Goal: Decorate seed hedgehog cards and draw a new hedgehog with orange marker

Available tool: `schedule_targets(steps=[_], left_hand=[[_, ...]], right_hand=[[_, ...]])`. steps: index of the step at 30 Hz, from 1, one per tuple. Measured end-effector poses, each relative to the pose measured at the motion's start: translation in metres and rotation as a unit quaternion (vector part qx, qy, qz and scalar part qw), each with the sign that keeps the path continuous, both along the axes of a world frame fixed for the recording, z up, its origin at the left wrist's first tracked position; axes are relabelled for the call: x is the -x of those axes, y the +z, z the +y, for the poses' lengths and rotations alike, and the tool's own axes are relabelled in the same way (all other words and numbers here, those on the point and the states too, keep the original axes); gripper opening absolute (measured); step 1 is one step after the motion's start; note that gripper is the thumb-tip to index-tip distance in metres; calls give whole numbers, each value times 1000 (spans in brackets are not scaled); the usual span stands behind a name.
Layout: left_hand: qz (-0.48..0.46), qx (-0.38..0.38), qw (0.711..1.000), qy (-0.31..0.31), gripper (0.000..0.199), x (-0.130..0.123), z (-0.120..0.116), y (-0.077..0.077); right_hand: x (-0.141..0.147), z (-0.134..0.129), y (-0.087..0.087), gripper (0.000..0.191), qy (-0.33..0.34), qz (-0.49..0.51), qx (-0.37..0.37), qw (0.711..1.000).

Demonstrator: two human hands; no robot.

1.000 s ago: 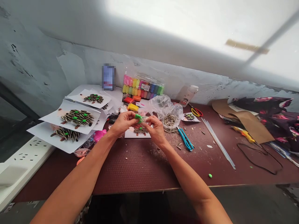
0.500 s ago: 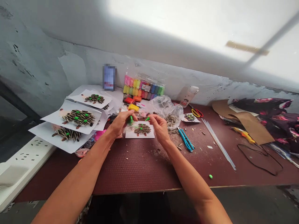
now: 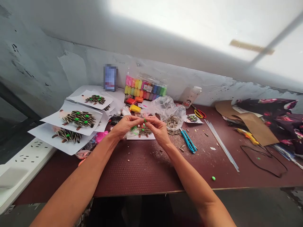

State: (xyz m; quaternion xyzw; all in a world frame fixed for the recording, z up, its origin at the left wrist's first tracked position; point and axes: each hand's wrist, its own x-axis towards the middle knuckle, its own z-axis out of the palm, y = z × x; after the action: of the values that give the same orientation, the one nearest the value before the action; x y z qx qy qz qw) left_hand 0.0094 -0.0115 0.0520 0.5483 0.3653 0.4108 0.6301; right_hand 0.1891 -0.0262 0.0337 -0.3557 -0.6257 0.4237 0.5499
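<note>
My left hand (image 3: pixel 125 125) and my right hand (image 3: pixel 157 128) meet above a white card (image 3: pixel 139 137) bearing striped seeds. A small bit of green clay (image 3: pixel 145 120) is pinched between the fingertips of both hands. More green clay in a clear wrapper (image 3: pixel 132 131) hangs under my left fingers. Part of the card's seed pattern is hidden behind the hands. Beside my right hand lies an open plastic bag (image 3: pixel 174 112) with a heap of seeds (image 3: pixel 173 122).
Seed-covered cards (image 3: pixel 78 143) are stacked at the left. Behind are a coloured clay pack (image 3: pixel 145 88), a yellow packet (image 3: pixel 134 108) and a bottle (image 3: pixel 191 97). Rightward lie a blue cutter (image 3: pixel 188 142), scissors (image 3: pixel 199 113), clear sticks (image 3: pixel 222 146) and a glue gun (image 3: pixel 248 136).
My hands have come together over the card, my right moving left and my left moving slightly right. The green clay now sits between both sets of fingertips.
</note>
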Motion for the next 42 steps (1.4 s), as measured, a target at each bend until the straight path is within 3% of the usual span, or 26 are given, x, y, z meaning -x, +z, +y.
schedule_targets(steps=[6,9,13,18,28,34,42], left_hand=[[-3,-18,1000,2,49,-6,0,-2],[-3,-30,1000,9,45,-6,0,-2],[-33,17,999,27,30,-2,-2,2],[-52,39,995,80,28,1,-3,7],[1,-16,999,39,32,1,2,-4],[-15,-24,999,26,33,1,3,-5],[41,-30,999,11,53,-2,3,-7]], right_hand=[[1,-6,4,8,-76,-93,-86,989],[1,-9,6,6,-79,-122,-107,984],[0,-8,8,14,-99,-109,-77,986],[-5,-2,7,19,-131,-83,-43,987],[-3,-4,3,16,-81,-119,-53,988],[-5,-1,3,23,-55,-104,-49,992],[-3,-3,3,27,-39,-106,-48,992]])
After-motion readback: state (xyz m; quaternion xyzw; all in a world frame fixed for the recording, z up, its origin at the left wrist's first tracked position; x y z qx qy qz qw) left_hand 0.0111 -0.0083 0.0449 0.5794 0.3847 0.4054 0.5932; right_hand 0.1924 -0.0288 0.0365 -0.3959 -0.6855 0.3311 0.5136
